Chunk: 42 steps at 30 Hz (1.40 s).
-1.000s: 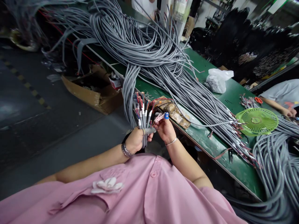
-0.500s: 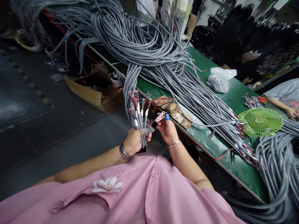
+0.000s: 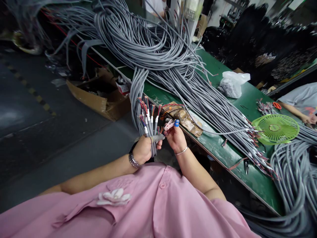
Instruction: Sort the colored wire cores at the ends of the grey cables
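Observation:
My left hand (image 3: 143, 149) is closed around a bundle of grey cables (image 3: 155, 127), whose stripped ends point up with thin coloured wires (image 3: 146, 105) fanned out above white collars. A grey covering wraps my left thumb, which lies across the bundle. Close on its right, my right hand (image 3: 177, 140) pinches a small pink tool (image 3: 169, 125); its exact kind is hard to make out. A blue cover (image 3: 176, 123) sits on the right thumb. The fingertips of the right hand are near the short wires (image 3: 160, 130) beside my left thumb, and whether they touch is unclear.
Long grey cables (image 3: 198, 86) lie heaped over the green table (image 3: 257, 190). On it are a green fan (image 3: 275, 129), a plastic bag (image 3: 232, 85) and taped brown packing (image 3: 185, 117). A cardboard box (image 3: 91, 102) stands on the floor at left. Another person's arm (image 3: 294, 110) shows at right.
My left hand and the cable bundle have shifted slightly right. My right hand has moved a little left with the pink tool, so the hands are closer together.

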Motion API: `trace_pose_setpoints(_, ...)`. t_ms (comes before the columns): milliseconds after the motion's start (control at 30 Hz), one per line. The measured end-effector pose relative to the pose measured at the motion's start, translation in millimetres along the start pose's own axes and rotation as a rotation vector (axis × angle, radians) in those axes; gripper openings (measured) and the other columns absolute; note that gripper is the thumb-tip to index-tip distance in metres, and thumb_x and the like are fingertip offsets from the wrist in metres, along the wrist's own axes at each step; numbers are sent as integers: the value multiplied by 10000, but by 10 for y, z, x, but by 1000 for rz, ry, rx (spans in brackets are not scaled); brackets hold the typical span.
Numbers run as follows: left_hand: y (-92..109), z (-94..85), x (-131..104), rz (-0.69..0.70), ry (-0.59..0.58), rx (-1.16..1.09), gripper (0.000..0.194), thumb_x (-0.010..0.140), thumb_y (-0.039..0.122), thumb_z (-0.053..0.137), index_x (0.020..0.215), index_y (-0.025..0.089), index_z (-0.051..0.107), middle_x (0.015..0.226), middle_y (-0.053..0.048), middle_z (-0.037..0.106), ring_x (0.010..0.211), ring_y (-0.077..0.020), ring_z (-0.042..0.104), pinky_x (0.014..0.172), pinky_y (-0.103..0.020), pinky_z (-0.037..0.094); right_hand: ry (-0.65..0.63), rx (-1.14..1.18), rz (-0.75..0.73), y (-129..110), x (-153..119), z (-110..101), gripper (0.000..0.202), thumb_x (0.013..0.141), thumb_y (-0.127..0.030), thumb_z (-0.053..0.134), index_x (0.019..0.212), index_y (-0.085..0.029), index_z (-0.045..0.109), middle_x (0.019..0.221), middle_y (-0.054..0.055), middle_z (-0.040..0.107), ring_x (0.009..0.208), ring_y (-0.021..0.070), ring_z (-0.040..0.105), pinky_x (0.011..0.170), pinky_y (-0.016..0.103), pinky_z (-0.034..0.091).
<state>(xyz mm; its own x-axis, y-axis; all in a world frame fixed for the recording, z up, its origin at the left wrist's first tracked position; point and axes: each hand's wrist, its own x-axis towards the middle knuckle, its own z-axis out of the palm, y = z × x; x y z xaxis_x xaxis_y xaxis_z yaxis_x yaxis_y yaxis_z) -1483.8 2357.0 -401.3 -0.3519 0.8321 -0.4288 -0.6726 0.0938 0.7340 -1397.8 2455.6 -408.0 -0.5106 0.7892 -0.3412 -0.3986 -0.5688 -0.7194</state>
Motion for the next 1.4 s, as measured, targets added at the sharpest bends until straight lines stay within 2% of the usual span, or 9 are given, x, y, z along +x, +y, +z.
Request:
trace_pose_setpoints(167, -26, 13, -4, -9, 0, 28, 185, 599, 244, 756, 673, 123, 638, 503, 14, 578, 416, -84, 488, 399, -203, 403, 20, 99, -50, 10, 20, 23, 314, 778, -490, 690, 839, -184, 661, 761, -10, 637, 687, 83, 574, 606, 180, 459)
trace_pose_setpoints(500, -35, -68, -77, 11, 20, -27, 176, 619, 236, 749, 694, 102, 663, 526, -6, 599, 443, -90, 515, 414, -200, 424, -97, 131, 81, -26, -82, -56, 467, 838, -634, 513, 849, -184, 637, 790, 18, 663, 654, 109, 579, 568, 217, 479)
trace_pose_setpoints(600, -21, -95, -99, 30, 26, -60, 187, 614, 239, 755, 711, 104, 669, 536, -5, 605, 451, -92, 520, 419, -203, 427, -140, 75, 84, -74, -122, -41, 383, 828, -548, 592, 885, -173, 646, 841, 20, 664, 670, 100, 579, 580, 210, 490)
trace_pose_setpoints(700, 4, -101, -88, 38, 31, -97, 198, 606, 233, 758, 732, 107, 672, 562, -6, 617, 473, -95, 529, 423, -205, 428, -119, -2, 0, -87, -151, -26, 275, 797, -429, 676, 884, -170, 645, 818, 3, 646, 650, 85, 559, 578, 199, 487)
trace_pose_setpoints(767, 21, -91, -73, 21, 39, -113, 209, 595, 231, 768, 729, 106, 667, 579, -7, 621, 482, -92, 530, 424, -202, 425, -110, -29, -36, -77, -149, -31, 287, 801, -441, 669, 879, -166, 646, 799, 3, 640, 642, 85, 553, 561, 196, 481)
trace_pose_setpoints(900, 36, -51, -42, -13, 56, -141, 224, 572, 220, 777, 727, 108, 659, 591, -4, 625, 482, -86, 529, 425, -196, 423, -123, 20, 49, -48, -79, -64, 377, 838, -538, 589, 906, -173, 655, 868, 22, 671, 671, 97, 579, 566, 206, 488)
trace_pose_setpoints(1033, 29, -1, -9, -37, 84, -167, 217, 559, 223, 767, 691, 104, 643, 549, -10, 609, 479, -95, 538, 425, -195, 431, -122, 103, 147, -30, 10, -73, 338, 863, -519, 574, 898, -192, 655, 877, 11, 690, 695, 94, 596, 623, 212, 495)
trace_pose_setpoints(1233, 21, 60, 15, -45, 96, -159, 232, 541, 223, 772, 680, 103, 629, 528, -3, 594, 447, -91, 521, 410, -197, 424, -36, 174, 93, -12, 39, -11, 275, 852, -456, 623, 879, -185, 657, 791, 2, 688, 692, 96, 594, 609, 200, 478)
trace_pose_setpoints(1400, 1, 49, 12, -35, 95, -113, 221, 552, 225, 777, 672, 105, 635, 519, 0, 590, 439, -89, 517, 408, -196, 424, -66, 172, 92, 3, 22, -15, 335, 847, -516, 600, 896, -189, 654, 818, 11, 685, 703, 106, 594, 619, 211, 486)
